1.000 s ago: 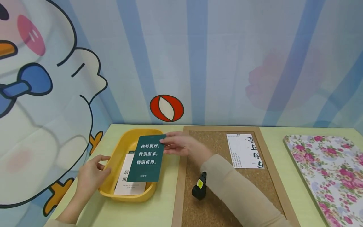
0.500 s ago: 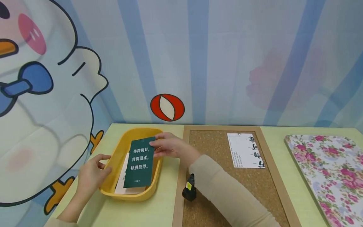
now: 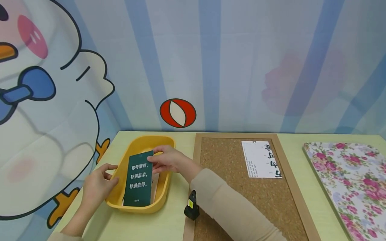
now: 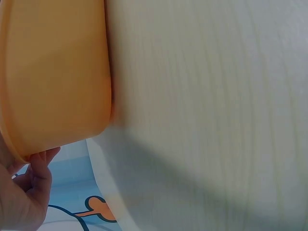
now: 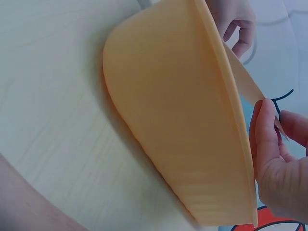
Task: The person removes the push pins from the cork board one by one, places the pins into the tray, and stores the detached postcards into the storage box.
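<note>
A dark green card (image 3: 138,179) with white printed characters leans over the yellow plastic basket (image 3: 169,187). My right hand (image 3: 166,160) pinches its upper right corner between thumb and fingers. In the right wrist view the card (image 5: 245,77) appears nearly edge-on above the basket's rim, with the right hand (image 5: 281,144) beside that rim. Under the green card a pale card (image 3: 155,185) shows only as a strip; most of it is hidden. At the basket's left side, my left hand (image 3: 98,184) holds the rim; the left wrist view shows bent fingers (image 4: 41,168) against it.
Right of the basket lies a wood-framed cork board (image 3: 229,160) with a white printed card (image 3: 260,159) at its upper right. A floral-patterned board (image 3: 352,180) lies at the far right of the pale yellow table (image 3: 184,147). A printed curtain (image 3: 241,67) hangs behind.
My right hand has carried the green card left and down over the basket, covering more of the pale card. My left hand has stayed at the rim.
</note>
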{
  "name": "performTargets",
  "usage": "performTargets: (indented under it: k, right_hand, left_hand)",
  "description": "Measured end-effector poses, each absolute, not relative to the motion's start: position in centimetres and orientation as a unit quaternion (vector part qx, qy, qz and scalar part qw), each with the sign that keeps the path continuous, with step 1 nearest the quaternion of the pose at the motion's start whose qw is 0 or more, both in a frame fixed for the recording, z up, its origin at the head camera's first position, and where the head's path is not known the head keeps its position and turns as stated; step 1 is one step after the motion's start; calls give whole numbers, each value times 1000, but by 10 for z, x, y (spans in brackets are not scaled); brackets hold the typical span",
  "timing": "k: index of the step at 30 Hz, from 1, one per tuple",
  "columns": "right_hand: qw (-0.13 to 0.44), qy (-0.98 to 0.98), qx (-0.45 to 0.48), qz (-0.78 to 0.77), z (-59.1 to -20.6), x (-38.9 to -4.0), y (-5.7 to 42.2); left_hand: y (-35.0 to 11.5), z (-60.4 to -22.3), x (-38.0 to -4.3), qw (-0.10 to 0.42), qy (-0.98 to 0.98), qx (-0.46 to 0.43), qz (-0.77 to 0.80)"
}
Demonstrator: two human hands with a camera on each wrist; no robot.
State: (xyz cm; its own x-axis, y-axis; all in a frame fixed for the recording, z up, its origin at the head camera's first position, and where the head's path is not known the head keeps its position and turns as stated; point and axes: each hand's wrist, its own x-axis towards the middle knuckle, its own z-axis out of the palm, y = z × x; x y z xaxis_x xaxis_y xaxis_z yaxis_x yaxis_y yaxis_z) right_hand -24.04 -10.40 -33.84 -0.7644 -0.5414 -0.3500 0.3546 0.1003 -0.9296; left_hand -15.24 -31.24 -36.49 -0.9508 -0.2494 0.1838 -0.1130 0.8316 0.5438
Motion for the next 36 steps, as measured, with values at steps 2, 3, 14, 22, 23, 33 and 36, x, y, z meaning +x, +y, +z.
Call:
performTargets:
  k: [2, 3, 14, 22, 23, 33, 36]
  right_hand:
    - [339, 660, -64, -667, -339, -240, -105]
    - [341, 659, -61, -668, -339, -240, -106]
    - [333, 668, -51, -664, -343, -239, -117]
    - [319, 680, -37, -659, -345, -238, -120]
    - [316, 679, -37, -661, -345, -238, -120]
    - [301, 685, -29, -663, -342, -237, -114]
    - [301, 692, -24, -655, -341, -237, -111]
  left_hand:
    - [-313, -365, -152, 124, -949, 96, -275]
    - [-313, -366, -152, 125, -949, 96, -275]
    - [-313, -367, -153, 130, -947, 91, -279]
    - [-314, -368, -152, 143, -946, 82, -278]
    - [-314, -368, -152, 144, -946, 79, -278]
    - [-316, -368, -152, 158, -948, 58, -270]
    - [-316, -368, -152, 154, -948, 60, -271]
